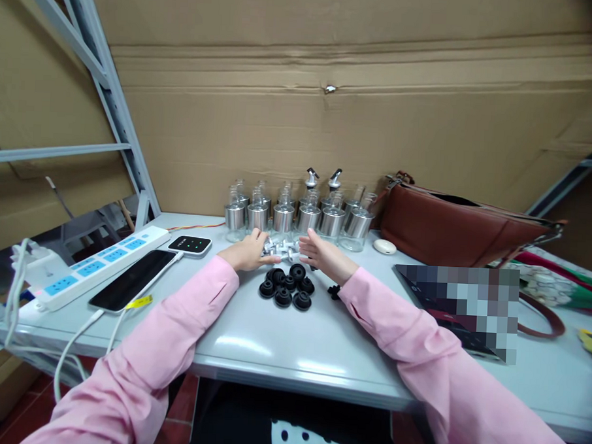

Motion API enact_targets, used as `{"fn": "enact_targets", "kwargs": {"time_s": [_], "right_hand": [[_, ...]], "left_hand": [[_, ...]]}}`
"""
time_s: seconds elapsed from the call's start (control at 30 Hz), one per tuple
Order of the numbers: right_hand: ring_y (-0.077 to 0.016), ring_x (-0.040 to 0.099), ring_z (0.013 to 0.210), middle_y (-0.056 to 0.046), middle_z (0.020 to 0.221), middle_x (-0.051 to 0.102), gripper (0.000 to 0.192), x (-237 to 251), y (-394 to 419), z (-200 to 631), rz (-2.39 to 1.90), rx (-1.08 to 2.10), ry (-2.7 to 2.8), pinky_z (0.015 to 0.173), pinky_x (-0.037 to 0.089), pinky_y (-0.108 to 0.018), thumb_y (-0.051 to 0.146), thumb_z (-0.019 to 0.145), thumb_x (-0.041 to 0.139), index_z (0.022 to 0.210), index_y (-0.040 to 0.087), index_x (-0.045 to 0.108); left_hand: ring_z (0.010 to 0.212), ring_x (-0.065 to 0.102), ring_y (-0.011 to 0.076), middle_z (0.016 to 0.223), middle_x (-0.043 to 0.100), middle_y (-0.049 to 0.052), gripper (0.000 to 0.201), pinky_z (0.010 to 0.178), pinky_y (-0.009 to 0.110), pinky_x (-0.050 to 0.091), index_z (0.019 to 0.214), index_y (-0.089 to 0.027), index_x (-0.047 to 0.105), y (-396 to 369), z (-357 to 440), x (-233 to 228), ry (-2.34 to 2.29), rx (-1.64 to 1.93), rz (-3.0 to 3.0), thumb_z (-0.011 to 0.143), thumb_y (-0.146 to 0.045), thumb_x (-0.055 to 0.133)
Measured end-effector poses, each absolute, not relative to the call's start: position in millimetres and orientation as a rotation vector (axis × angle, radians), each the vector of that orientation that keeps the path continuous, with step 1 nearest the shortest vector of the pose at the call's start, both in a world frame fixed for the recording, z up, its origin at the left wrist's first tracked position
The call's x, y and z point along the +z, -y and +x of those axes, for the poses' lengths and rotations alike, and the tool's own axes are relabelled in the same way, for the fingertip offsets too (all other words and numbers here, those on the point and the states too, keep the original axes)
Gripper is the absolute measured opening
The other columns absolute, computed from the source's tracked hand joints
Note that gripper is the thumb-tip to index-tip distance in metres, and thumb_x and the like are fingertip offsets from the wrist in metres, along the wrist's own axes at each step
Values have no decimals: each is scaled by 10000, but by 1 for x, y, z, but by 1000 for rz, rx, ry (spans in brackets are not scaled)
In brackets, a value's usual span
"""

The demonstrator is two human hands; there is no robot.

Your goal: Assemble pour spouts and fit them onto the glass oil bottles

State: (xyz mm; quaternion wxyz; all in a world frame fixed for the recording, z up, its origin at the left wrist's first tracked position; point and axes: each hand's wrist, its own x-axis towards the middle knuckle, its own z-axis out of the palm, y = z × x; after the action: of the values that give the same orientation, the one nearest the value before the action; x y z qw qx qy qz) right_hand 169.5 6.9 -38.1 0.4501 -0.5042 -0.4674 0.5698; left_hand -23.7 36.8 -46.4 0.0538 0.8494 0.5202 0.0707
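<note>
My left hand (251,251) and my right hand (321,252) rest on either side of a small pile of silver pour spouts (284,249). Both hands have their fingers stretched out, the fingertips at the pile's edges. Just in front of the pile lies a cluster of black rubber stoppers (286,286). Small black pieces (334,292) sit beside my right wrist, partly hidden by it. Behind the hands, glass bottles with steel bands (283,218) stand in rows. Two in the back row carry silver pour spouts (335,178) on top.
On the left are a white power strip (105,264), a phone (134,280) with a cable, and a small white-edged device (190,245). To the right are a round white case (384,246), a brown bag (457,222) and a dark, partly blurred tablet-like object (434,306). Cardboard (261,116) walls the back.
</note>
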Motion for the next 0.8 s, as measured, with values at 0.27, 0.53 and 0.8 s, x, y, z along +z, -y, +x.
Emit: {"fn": "enact_targets", "kwargs": {"time_s": [0.27, 0.53, 0.8], "right_hand": [[-234, 490, 1203, -177, 1270, 528, 391, -27, -14, 202, -1148, 1325, 1091, 921, 483, -357, 475, 873, 428, 967, 132, 590], [-213, 585, 1053, -138, 1095, 631, 314, -14, -11, 214, -1102, 1235, 1018, 713, 541, -285, 394, 898, 398, 856, 160, 603], [-194, 626, 921, -109, 982, 662, 278, -18, -16, 221, -1081, 1147, 1067, 660, 530, -287, 405, 861, 439, 845, 179, 600]], "left_hand": [[1125, 464, 307, 1208, 408, 162, 605, 920, 448, 407, 1257, -157, 362, -34, -26, -40, -1658, 211, 2643, 862, -611, 300], [1116, 469, 300, 1185, 418, 164, 579, 910, 421, 419, 1252, -129, 382, -31, -26, -36, -1669, 244, 2700, 880, -569, 317], [1096, 484, 297, 1184, 423, 167, 552, 879, 423, 438, 1240, -119, 397, -27, -24, -29, -1635, 331, 2761, 891, -542, 335]]}}
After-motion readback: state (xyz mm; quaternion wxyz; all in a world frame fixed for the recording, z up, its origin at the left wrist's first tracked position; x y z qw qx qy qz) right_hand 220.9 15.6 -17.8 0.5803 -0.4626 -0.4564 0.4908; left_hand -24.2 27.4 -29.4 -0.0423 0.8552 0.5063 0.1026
